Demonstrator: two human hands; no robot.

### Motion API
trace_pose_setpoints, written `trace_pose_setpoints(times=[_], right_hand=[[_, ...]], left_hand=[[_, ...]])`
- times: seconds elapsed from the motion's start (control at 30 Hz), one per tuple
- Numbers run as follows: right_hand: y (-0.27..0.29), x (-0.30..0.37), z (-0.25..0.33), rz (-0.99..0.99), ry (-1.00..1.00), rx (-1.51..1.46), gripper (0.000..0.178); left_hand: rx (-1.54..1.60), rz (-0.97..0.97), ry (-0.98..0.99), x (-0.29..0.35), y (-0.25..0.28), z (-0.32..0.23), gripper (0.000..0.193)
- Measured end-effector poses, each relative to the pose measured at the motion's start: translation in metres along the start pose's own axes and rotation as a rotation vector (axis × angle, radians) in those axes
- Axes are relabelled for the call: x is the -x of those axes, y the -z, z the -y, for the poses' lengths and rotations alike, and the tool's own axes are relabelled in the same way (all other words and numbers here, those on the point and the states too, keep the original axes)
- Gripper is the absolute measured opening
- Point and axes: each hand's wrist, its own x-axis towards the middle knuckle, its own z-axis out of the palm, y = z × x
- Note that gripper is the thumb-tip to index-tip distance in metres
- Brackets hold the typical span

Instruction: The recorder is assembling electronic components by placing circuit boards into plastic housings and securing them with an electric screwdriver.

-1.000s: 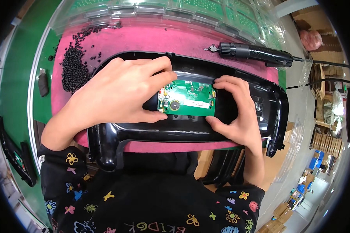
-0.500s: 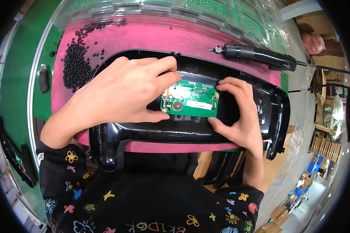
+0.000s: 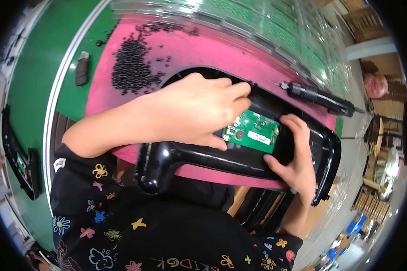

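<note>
A green circuit board (image 3: 259,132) with a white label strip and a round component lies in a long, glossy black plastic housing (image 3: 203,158). My left hand (image 3: 208,106) reaches over the board's left end, fingers curled at the far edge and thumb at the near edge. At the opposite end, my right hand (image 3: 298,156) curves in a C shape, fingertips and thumb at the board's right corners. Both hands hold the board between them. The left hand hides the board's left end and part of the housing.
Small black screws (image 3: 132,67) lie piled at the far left of the pink mat (image 3: 172,45). A black electric screwdriver (image 3: 321,98) rests behind the housing on the right. Clear plastic trays (image 3: 276,31) line the back. Another black housing (image 3: 20,162) lies far left.
The view has shifted and tilted, so the housing, board and hands appear farther right and turned clockwise. Both hands keep about the same grip on the board.
</note>
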Motion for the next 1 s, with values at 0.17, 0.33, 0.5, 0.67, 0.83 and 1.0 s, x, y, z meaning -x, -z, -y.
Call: trace_pose_setpoints(times=[0.17,0.33,0.5,0.67,0.83,1.0], right_hand=[[0.034,0.019,-0.019,-0.511,-0.204,-0.054,0.055],[0.085,0.015,-0.095,-0.628,-0.182,0.738,0.055],[0.089,-0.009,-0.109,-0.58,-0.473,-0.43,0.043],[0.054,-0.047,-0.068,-1.059,-0.063,-0.477,0.066],[0.031,-0.072,-0.034,-0.56,0.021,-1.117,0.044],[0.027,-0.08,-0.014,-0.56,0.205,-1.317,0.043]], left_hand=[[0.247,-0.415,-0.18,0.005,0.032,0.024,0.024],[-0.084,-0.138,0.405,0.03,0.058,0.062,0.021],[-0.028,0.035,0.554,0.04,0.046,0.064,0.027],[-0.058,-0.006,0.554,0.029,0.036,0.064,0.021],[-0.109,-0.179,0.45,0.036,0.025,0.071,0.017],[-0.167,-0.189,0.525,0.033,0.019,0.072,0.015]])
